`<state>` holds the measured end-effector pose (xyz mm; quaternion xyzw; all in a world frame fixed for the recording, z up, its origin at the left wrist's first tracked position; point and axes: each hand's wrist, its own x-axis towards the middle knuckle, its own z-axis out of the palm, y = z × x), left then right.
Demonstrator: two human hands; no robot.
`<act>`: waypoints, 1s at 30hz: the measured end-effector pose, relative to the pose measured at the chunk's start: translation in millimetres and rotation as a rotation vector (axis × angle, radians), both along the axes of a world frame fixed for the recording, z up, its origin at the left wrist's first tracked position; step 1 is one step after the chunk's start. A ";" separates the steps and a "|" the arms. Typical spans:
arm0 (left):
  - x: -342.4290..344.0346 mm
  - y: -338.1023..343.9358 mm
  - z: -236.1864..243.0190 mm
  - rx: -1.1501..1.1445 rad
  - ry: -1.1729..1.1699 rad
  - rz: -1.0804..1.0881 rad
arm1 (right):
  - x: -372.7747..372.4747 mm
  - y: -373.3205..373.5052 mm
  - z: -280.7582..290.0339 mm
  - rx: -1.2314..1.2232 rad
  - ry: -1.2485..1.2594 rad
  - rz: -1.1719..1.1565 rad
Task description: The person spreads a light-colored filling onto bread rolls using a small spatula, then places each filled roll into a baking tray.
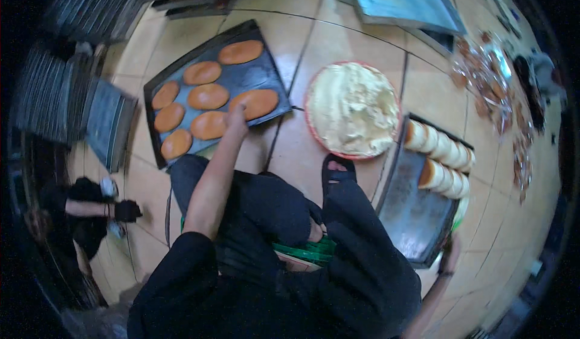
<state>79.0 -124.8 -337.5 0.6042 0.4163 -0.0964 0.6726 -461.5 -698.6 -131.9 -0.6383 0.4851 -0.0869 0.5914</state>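
Note:
My left hand (237,120) has its fingers closed on the near end of an oval brown bun (261,102). That bun is at the right side of a dark baking tray (270,64), where several similar buns (208,96) lie. On my right, my right hand (449,255) is beside the near right corner of a second tray (411,224). It grips a green-handled spatula (458,221) whose pale end looks coated with cream; the fingers are partly hidden. Two rows of cream-covered buns (447,179) stand in this tray. Between the trays sits a round red-rimmed tub (309,112) heaped with pale cream (353,106).
Metal trays (405,0) are stacked at the far right, near clear bags of buns (492,85). More stacked trays (45,97) line the left side. Another person's dark-gloved hand (127,211) shows at the left. My sandalled foot (336,168) is just below the tub.

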 end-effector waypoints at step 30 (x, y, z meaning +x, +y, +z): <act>-39.0 -23.1 296.7 -0.109 -0.514 -0.216 | 318.5 227.2 90.5 0.393 -0.402 0.413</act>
